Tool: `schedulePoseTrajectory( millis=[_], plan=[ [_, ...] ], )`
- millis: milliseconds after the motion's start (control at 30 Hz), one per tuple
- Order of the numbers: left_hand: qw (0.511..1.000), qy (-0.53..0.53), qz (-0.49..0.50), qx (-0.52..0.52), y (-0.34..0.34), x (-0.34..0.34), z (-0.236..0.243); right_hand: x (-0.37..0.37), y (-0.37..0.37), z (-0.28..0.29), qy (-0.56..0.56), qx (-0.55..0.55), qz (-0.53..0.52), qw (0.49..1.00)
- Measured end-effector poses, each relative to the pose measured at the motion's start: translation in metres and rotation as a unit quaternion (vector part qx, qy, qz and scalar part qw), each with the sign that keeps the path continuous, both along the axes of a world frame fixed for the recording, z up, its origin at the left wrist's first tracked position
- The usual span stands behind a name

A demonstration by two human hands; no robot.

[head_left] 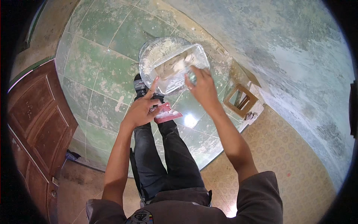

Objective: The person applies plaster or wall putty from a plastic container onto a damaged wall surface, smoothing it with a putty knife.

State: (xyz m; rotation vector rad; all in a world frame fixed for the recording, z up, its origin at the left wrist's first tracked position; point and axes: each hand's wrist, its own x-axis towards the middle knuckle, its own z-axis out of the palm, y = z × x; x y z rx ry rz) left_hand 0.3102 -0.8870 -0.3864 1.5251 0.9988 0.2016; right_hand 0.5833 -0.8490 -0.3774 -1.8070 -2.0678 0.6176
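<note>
My left hand (pixel 141 111) grips a red plastic scraper (pixel 167 113) smeared with white, its index finger stretched toward the tub. My right hand (pixel 203 89) is over the right edge of a clear plastic tub (pixel 201 56). Its fingers curl round a small greenish, shiny thing (pixel 192 77), whose kind I cannot make out. Pale beige paste (pixel 172 68) lies in the tub, thicker toward its far right end. The tub rests tilted on a round, powder-crusted container (pixel 151 52).
Green floor tiles (pixel 108 71) are spattered with pale residue. A brown open-framed piece (pixel 240 100) stands by the patchy blue-grey wall (pixel 298 56) at the right. To the left is a brown panelled door (pixel 41 130). My feet are just this side of the round container.
</note>
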Motion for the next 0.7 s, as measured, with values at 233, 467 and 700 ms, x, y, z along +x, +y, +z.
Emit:
schedulePoseTrajectory(
  millis=[233,467,700],
  plan=[
    [0.998,0.038,-0.048,-0.016,0.01,0.008,0.009,-0.038,0.009,-0.008,0.113,-0.04,-0.011,0.993],
    [0.999,0.024,-0.024,-0.021,0.007,0.006,0.007,0.018,0.021,0.004,0.014,-0.03,-0.098,0.995],
    [0.999,0.023,-0.034,-0.03,0.006,0.01,0.0,-0.04,-0.021,-0.006,0.057,-0.039,0.024,0.997]
  ],
)
